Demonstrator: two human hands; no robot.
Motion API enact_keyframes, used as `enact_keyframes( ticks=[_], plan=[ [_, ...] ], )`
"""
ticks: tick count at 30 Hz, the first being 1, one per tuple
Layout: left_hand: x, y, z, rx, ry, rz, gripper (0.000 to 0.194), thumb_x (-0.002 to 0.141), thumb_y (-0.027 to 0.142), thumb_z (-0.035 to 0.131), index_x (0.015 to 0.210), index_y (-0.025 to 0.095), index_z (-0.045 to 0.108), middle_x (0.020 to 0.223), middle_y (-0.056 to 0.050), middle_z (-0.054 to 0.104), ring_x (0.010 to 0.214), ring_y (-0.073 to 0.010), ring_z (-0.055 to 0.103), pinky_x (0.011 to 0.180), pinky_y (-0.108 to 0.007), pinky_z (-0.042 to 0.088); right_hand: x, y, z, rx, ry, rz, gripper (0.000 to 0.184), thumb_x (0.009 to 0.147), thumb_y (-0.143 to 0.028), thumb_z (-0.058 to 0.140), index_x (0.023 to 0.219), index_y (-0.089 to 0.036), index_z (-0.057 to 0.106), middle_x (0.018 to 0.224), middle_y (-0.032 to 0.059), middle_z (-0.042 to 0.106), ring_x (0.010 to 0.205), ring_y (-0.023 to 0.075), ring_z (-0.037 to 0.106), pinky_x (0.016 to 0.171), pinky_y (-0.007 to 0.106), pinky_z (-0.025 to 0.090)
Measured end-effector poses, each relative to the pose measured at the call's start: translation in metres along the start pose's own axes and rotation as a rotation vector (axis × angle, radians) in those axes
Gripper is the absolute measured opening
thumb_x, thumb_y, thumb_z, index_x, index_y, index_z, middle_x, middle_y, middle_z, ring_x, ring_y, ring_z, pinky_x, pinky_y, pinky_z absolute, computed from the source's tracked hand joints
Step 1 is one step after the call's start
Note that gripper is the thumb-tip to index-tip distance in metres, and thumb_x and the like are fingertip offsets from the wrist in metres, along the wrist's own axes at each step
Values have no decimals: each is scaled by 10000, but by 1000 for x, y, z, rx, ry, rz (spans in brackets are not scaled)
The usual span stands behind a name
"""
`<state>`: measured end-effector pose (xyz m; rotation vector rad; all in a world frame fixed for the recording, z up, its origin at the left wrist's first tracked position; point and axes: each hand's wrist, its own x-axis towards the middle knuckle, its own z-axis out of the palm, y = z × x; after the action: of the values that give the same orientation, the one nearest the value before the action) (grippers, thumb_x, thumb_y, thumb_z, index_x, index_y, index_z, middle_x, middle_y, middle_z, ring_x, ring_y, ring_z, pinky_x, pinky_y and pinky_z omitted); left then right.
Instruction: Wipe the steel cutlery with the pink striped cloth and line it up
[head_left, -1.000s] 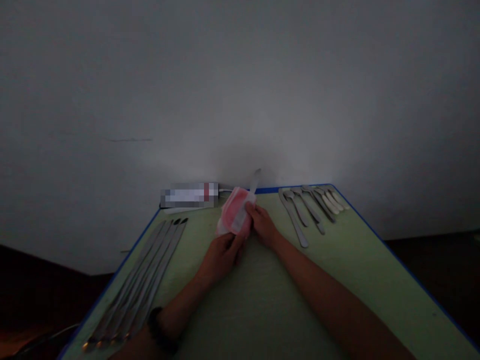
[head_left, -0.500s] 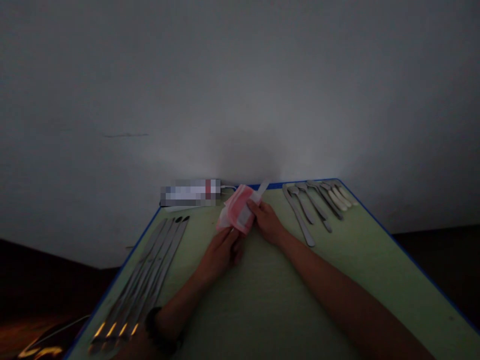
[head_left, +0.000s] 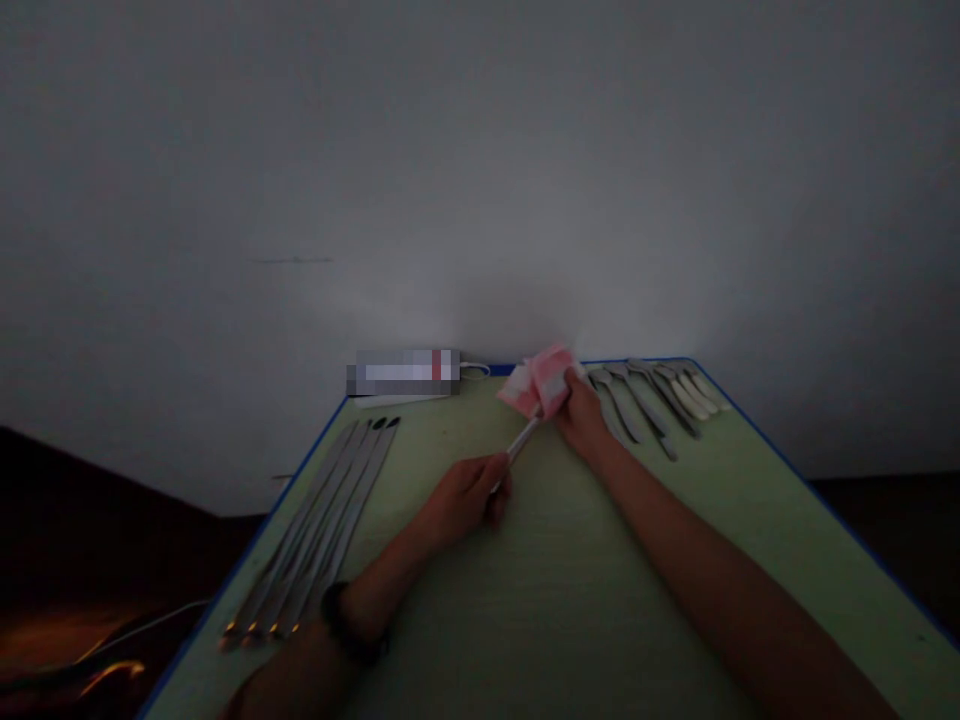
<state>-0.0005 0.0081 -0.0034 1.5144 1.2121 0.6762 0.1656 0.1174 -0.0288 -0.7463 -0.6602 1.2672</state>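
Observation:
My left hand (head_left: 472, 490) is closed around one end of a table knife (head_left: 523, 438), its metal slanting up and to the right. A pink and white cloth (head_left: 551, 378) is wrapped over the knife's far end, which is hidden. My right hand (head_left: 581, 410) grips that cloth near the table's back edge, thumb on top. Both hands are above the green table, the right one just beside a row of spoons (head_left: 651, 405).
Several long table knives (head_left: 330, 530) lie side by side on the left of the green table (head_left: 480, 620). A blurred-out box (head_left: 405, 372) with a white cable (head_left: 476, 368) stands at the back left. Behind rises a grey wall (head_left: 480, 180).
The cloth and my right hand have moved right, away from my left hand. More of the knife now shows between the hands. The view has shifted slightly.

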Motion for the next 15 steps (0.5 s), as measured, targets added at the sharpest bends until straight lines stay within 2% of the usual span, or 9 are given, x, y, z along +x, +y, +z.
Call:
enact_keyframes(
  ticks=[4, 7, 9, 12, 15],
  plan=[
    [0, 1, 4, -23, 120, 55, 357, 895, 438, 323, 861, 161, 546, 512, 63, 460, 392, -76, 401, 401, -184, 317, -6, -10, -6, -271, 92, -138, 442, 778, -595, 472, 704, -168, 553, 599, -2, 566, 542, 122, 484, 542, 252, 410],
    [3, 3, 4, -91, 192, 66, 326, 880, 433, 356, 857, 162, 535, 513, 87, 366, 403, -73, 371, 409, -182, 310, -25, -7, -1, -525, 60, -163, 457, 773, -599, 475, 642, -164, 529, 557, -7, 526, 504, 111, 432, 483, 238, 339],
    [4, 4, 4, -133, 186, 25, 346, 867, 468, 368, 812, 163, 523, 500, 96, 327, 393, -70, 334, 402, -183, 298, -36, -3, 5, -633, 6, -158, 460, 767, -599, 481, 624, -163, 518, 545, -6, 506, 501, 111, 417, 461, 235, 301],
    [4, 4, 4, -129, 157, -13, 370, 852, 508, 377, 764, 172, 504, 492, 92, 339, 395, -74, 324, 401, -189, 295, -41, -1, 10, -693, -54, -154, 465, 765, -604, 475, 624, -163, 517, 536, -8, 490, 504, 114, 408, 460, 237, 283],
    [1, 5, 4, -26, 169, 2, 359, 850, 499, 385, 720, 183, 494, 501, 73, 395, 429, -90, 382, 423, -199, 306, -31, -4, 7, -622, -13, -139, 472, 770, -612, 450, 638, -165, 520, 551, -8, 505, 522, 117, 420, 491, 242, 306]
  ],
)
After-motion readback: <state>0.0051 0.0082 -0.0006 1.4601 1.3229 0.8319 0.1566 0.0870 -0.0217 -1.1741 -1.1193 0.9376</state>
